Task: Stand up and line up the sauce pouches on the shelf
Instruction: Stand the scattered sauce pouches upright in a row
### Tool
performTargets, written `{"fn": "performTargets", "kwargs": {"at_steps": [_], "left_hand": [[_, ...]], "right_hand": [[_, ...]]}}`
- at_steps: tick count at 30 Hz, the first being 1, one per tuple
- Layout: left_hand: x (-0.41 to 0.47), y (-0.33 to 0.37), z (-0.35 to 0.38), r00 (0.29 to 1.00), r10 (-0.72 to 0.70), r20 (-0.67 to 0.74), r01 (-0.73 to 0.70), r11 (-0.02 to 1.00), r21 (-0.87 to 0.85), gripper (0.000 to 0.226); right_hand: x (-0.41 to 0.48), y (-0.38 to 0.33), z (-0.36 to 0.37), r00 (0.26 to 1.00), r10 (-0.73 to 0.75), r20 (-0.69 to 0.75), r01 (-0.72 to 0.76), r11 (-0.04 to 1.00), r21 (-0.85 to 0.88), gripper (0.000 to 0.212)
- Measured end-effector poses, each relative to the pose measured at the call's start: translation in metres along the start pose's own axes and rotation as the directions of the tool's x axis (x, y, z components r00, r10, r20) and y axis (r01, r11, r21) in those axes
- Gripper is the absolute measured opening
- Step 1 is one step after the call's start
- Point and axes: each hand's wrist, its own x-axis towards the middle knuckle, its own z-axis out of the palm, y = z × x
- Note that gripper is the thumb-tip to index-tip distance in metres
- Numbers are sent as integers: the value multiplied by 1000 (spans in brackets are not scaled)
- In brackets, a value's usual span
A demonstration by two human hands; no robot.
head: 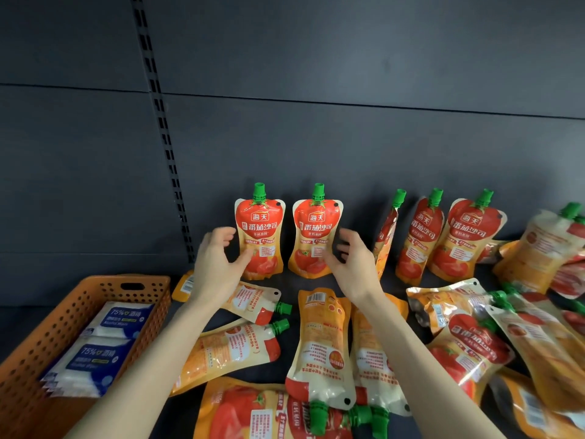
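Hovering both grips around two upright sauce pouches, I am flanking them from the outside. My left grip (215,258) is spread, its thumb just touching the lower front of the left pouch (261,229). My right grip (354,258) is spread too, thumb at the lower edge of the right pouch (316,229) — neither is pinching anything. Both pouches are standing caps-up on the shelf (180,315), between my grips. I am judging a topple as the main risk: the soft bases look narrow, so a careless brush from a thumb could be tipping one pouch into the other. Beneath my forearms the flat pouches (319,343) are lying loose — catching one could be jolting the row. Just beyond my right grip a side-on pouch (384,236) is leaning and may be sliding over.
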Motion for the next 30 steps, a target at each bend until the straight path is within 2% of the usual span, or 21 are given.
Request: {"fn": "performTargets", "kwargs": {"at_steps": [2,5,8,11,15,18,22,26,30], "left_hand": [[-13,10,-4,996,93,-17,-92,995,37,34],[-33,35,-1,985,160,70,-161,987,10,20],[-48,65,14,967,192,169,-187,981,-44,14],[-55,94,41,957,224,183,-207,973,-105,13],[-57,125,94,966,217,139,-193,967,-165,22],[-53,141,131,989,124,84,-107,977,-185,40],[-48,157,163,998,61,9,-58,984,-167,53],[-37,176,173,994,73,-83,-76,997,-31,49],[-28,178,179,982,151,-114,-134,980,150,28]], "right_hand": [[-11,-3,-10,997,-71,-30,70,996,-51,35],[-24,-3,-30,984,-171,-51,164,980,-112,18],[-30,1,-61,971,-220,-96,208,971,-122,14],[-28,10,-97,962,-239,-136,224,968,-114,13],[-14,35,-137,965,-214,-150,203,976,-80,11],[2,55,-159,976,-178,-124,173,984,-45,11],[25,67,-177,979,-159,-130,161,987,10,23],[48,69,-176,996,-87,-3,87,994,68,41],[63,74,-171,995,-99,27,98,995,4,37]]}}
